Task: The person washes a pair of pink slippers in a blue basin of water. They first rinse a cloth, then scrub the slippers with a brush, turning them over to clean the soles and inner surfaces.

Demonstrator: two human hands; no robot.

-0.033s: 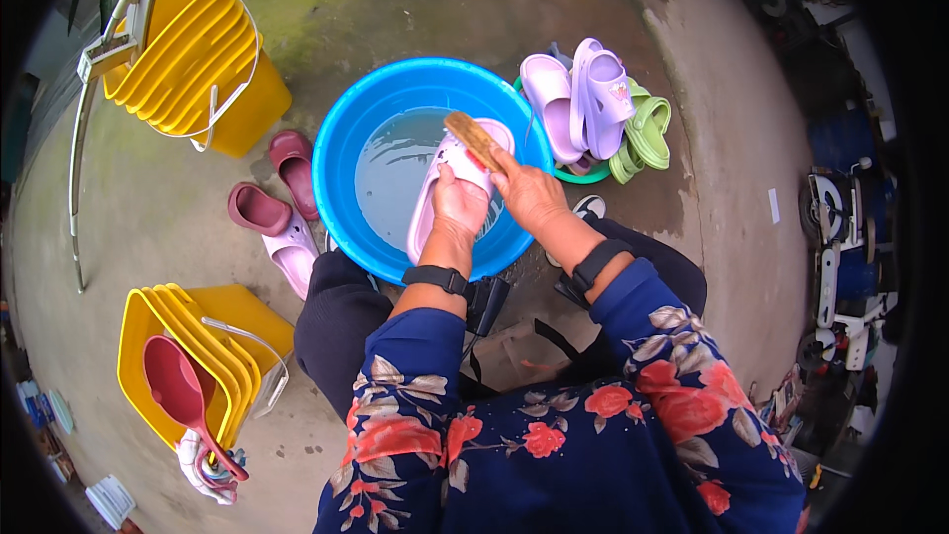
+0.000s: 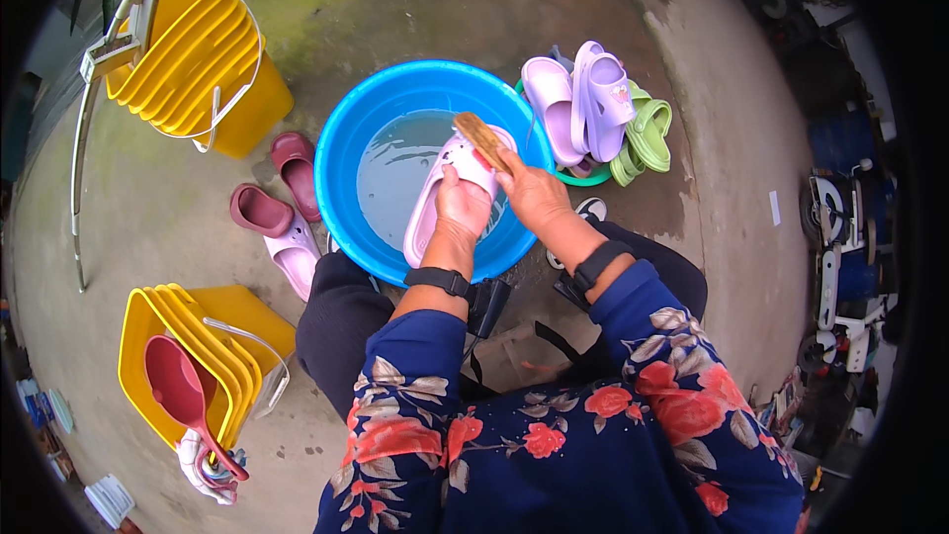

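Note:
My left hand [image 2: 461, 206] grips a pale pink clog [image 2: 425, 210] with its thumb over the upper, holding it tilted above a round blue basin [image 2: 341, 129]. Water [image 2: 390, 163] with some suds lies in the basin. In my right hand [image 2: 534, 196] is a wooden scrubbing brush [image 2: 478, 138], pressed against the toe end of the clog. The brush covers part of the clog's upper, and its bristles are mostly hidden.
Right of the basin, lilac clogs [image 2: 601, 109] and green clogs [image 2: 647, 129] pile on a green basin [image 2: 583, 178]. Maroon clogs [image 2: 297, 173] and a pink clog [image 2: 294, 255] lie left. Yellow bucket stacks [image 2: 247, 104] stand at left, the nearer holding a red ladle [image 2: 175, 376].
The brush has shifted slightly to the right along the clog's toe, together with my right hand. My left hand keeps its grip on the clog.

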